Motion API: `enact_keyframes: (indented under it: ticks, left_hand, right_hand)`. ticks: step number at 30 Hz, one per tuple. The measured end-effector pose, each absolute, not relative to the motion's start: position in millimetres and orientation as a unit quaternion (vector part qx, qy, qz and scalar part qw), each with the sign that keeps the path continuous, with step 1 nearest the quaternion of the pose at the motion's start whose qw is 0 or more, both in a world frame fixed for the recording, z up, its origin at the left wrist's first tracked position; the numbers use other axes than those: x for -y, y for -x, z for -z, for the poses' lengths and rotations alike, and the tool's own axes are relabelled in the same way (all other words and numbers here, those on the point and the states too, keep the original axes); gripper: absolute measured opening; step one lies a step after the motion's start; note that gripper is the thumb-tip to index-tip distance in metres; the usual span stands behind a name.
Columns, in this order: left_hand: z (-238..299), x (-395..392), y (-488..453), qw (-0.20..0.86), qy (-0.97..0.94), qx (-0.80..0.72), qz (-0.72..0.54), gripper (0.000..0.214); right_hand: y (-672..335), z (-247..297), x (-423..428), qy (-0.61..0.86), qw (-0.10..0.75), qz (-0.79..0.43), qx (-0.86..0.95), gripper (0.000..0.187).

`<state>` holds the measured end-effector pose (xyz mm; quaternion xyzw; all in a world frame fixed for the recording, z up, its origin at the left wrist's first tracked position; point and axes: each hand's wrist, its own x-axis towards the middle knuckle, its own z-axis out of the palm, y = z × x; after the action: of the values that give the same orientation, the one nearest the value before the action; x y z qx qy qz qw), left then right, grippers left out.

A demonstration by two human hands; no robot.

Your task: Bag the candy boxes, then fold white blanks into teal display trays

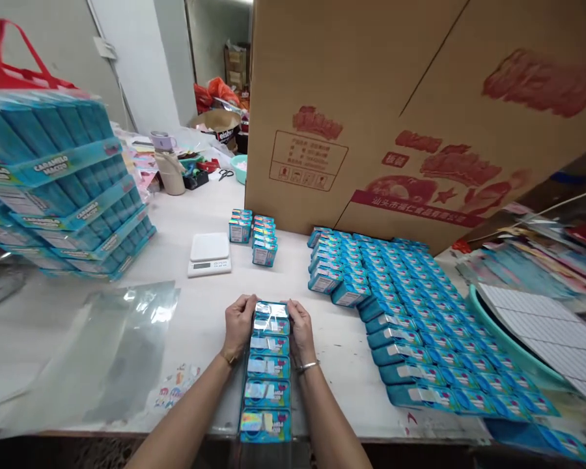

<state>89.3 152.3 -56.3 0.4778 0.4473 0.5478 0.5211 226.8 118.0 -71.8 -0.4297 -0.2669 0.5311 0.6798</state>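
Observation:
A row of several small blue boxes (267, 367) runs from the table's front edge toward the far side, between my forearms. Clear film seems to lie around it. My left hand (239, 324) is closed at the far left corner of the row. At the far right corner my right hand (301, 327) grips the same end, thumb and fingers pressed together. Just beyond are two short rows of similar blue boxes, a left one (239, 227) and a right one (264, 246), beside a white digital scale (209, 254).
Many blue boxes (410, 312) stand in rows at right, by a turquoise basin (517, 345). A large cardboard carton (342, 78) rises behind. Clear plastic sheets (122, 345) lie at left, near stacked wrapped packs (63, 176). A beige flask (169, 170) stands farther back.

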Motion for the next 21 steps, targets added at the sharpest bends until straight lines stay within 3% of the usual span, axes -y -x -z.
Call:
enact_keyframes:
  ticks: [6,12,16,21]
  left_hand:
    - [56.2,-154.0,-89.2,0.389,-0.558,-0.489,-0.546,0.026]
    - [56.0,-161.0,-83.1,0.484,-0.536,-0.457,-0.519,0.031]
    - [53.3,-162.5,-79.6,0.473,-0.549,-0.446,-0.525,0.031]
    - [54.1,-162.2,-84.3,0.484,-0.548,-0.442,-0.52,0.031]
  right_hand:
    - [-235.4,77.1,-124.6,0.509,0.656,-0.446,0.333,0.029]
    - [-241.1,75.7,-138.3,0.516,0.641,-0.442,0.357,0.038]
    - [-242.9,76.3,-129.3,0.502,0.615,-0.484,0.368,0.038]
    - [-239.7,81.5,-123.9,0.482,0.649,-0.469,0.356,0.034]
